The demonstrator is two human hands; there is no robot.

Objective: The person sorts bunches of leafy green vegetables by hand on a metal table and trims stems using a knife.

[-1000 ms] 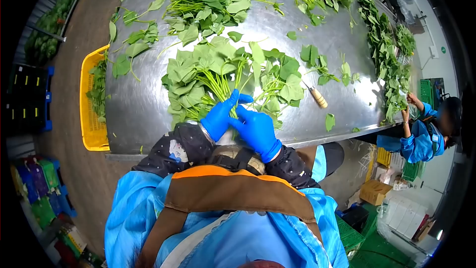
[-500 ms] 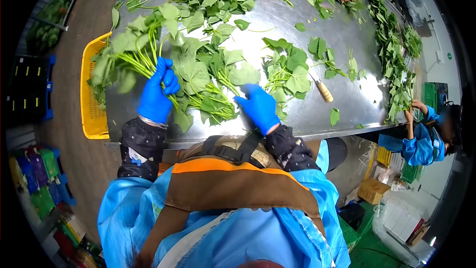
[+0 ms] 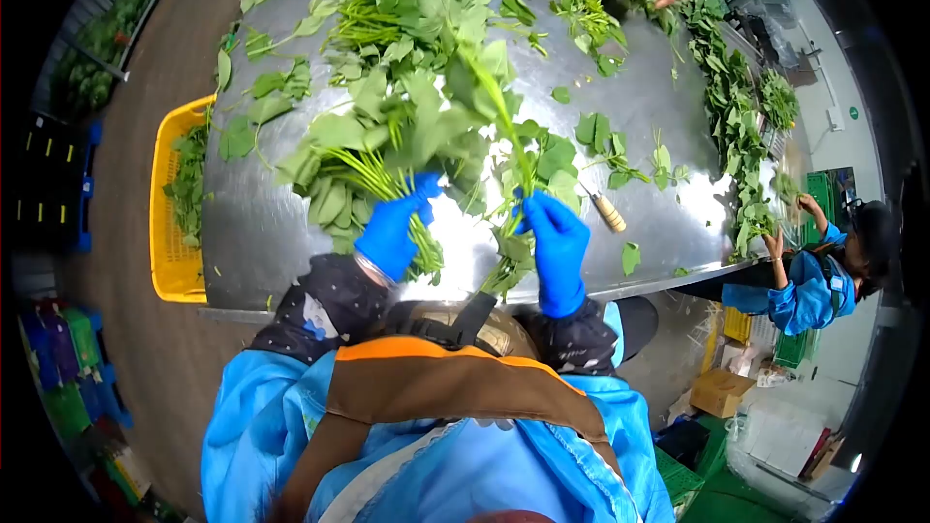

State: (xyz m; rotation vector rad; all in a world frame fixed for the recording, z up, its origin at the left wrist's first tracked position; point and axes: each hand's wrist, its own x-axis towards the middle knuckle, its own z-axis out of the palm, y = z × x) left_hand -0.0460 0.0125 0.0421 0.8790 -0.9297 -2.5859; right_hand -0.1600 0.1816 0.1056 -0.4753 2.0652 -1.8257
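Over the metal table (image 3: pixel 247 242), left hand (image 3: pixel 387 240) gripping leafy stems (image 3: pixel 360 172), shifted rightward, right hand (image 3: pixel 560 250) now pinching stalks (image 3: pixel 523 163)

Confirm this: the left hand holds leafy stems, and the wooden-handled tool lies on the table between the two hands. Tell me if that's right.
One part is wrong: the head view shows the wooden-handled tool to the right of the right hand, not between the hands. It does lie on the table, and the left hand holds leafy stems.

Produce packing room, apparently, metal worktable (image 3: pixel 262 261) with leafy greens (image 3: pixel 339 194), yellow crate (image 3: pixel 179 276), stacked bins (image 3: pixel 58 179)
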